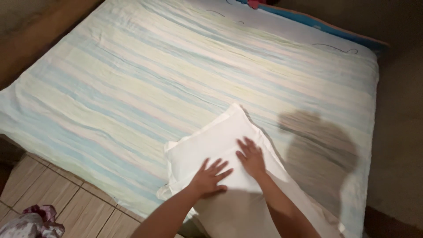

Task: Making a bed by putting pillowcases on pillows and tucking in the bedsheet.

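A: What lies nearest?

B: Two hands, the left hand [210, 177] and right hand [251, 157], pressed flat with fingers spread on one white pillow [211, 145], gripping nothing.

A: How does the pillow lie?

B: At the bed's near edge, long axis running diagonally, one corner pointing away.

A: And beyond?

B: One bed [176, 79] under a pastel-striped sheet; tiled floor [66, 198] at left.

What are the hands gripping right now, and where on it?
Nothing is gripped. The left hand and right hand lie flat, fingers spread, on top of the white pillow.
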